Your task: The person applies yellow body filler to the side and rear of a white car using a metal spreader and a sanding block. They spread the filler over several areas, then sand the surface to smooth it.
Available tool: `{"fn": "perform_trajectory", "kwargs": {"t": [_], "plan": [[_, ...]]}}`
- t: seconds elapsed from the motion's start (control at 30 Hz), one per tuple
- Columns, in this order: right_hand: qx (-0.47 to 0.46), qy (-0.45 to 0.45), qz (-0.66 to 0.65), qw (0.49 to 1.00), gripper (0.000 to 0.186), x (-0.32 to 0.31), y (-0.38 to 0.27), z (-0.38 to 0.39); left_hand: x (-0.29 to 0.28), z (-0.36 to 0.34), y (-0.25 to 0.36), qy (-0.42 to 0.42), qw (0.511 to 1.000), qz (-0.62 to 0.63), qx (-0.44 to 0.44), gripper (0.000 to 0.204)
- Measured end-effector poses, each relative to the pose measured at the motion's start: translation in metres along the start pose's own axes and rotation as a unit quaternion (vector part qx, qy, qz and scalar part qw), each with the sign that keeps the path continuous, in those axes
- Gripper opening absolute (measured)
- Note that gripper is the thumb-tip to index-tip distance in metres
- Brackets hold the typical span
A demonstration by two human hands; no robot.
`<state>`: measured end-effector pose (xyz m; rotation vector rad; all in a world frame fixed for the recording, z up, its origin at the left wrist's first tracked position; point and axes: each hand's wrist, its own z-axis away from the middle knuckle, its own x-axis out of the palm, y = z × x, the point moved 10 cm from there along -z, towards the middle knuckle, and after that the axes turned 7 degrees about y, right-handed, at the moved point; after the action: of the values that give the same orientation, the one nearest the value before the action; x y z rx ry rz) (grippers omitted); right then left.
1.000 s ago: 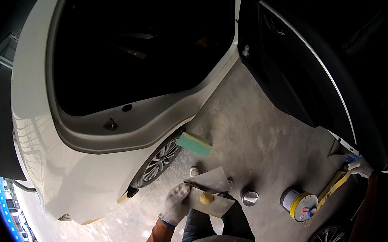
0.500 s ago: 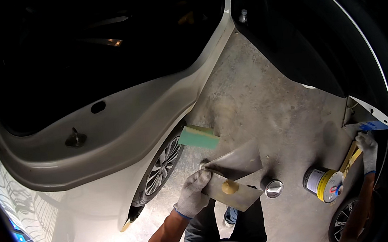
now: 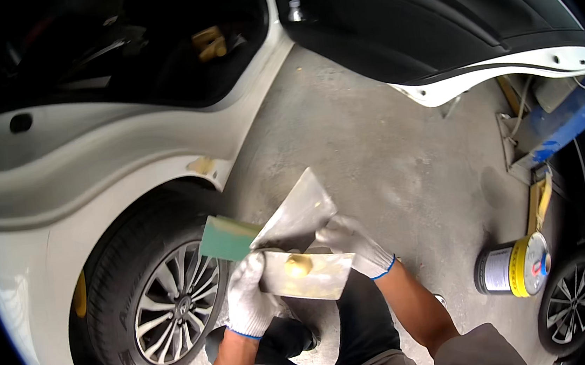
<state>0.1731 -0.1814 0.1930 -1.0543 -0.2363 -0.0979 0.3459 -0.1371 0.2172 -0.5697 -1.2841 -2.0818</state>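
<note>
My left hand [image 3: 250, 292], in a white knit glove, grips a metal putty plate [image 3: 316, 286] with a yellow dollop [image 3: 297, 265] on it. A second metal blade [image 3: 295, 210] angles up from it. My gloved right hand [image 3: 348, 244] has its fingers curled at that blade's right edge, partly hidden behind it. A green rectangular piece [image 3: 224, 238] shows behind the plates, beside the wheel [image 3: 174, 310] of a white car. A tan patch [image 3: 201, 165] marks the panel above that wheel.
An open door [image 3: 418, 22] spans the upper right over the concrete floor [image 3: 371, 125]. A yellow-banded pail [image 3: 508, 267] lies right of me, near a blue-and-grey metal object [image 3: 549, 137] and a dark car's wheel [image 3: 572, 303]. The white car's opening [image 3: 118, 51] holds loose items.
My right hand has come from the far right by the blue object to the metal blade. The view has turned toward the white car's wheel, which now appears larger.
</note>
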Motion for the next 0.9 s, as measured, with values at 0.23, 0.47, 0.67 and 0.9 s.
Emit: {"fn": "perform_trajectory", "kwargs": {"t": [0.23, 0.47, 0.67, 0.9], "plan": [[0.051, 0.14, -0.424, 0.893, 0.029, -0.053, 0.062, -0.025, 0.005, 0.013, 0.039, 0.054, 0.835, -0.462, 0.294, 0.022], [-0.357, 0.335, 0.165, 0.856, 0.026, -0.118, -0.071, 0.077, 0.091, 0.045, 0.078, 0.035, 0.57, -0.634, 0.521, 0.029], [-0.628, 0.167, 0.416, 0.636, 0.033, 0.002, -0.113, 0.131, 0.101, 0.052, 0.084, 0.091, 0.66, -0.579, 0.47, 0.028], [-0.602, 0.081, 0.369, 0.704, 0.036, 0.055, -0.073, 0.096, 0.072, 0.039, 0.088, 0.129, 0.686, -0.56, 0.446, 0.041]]}}
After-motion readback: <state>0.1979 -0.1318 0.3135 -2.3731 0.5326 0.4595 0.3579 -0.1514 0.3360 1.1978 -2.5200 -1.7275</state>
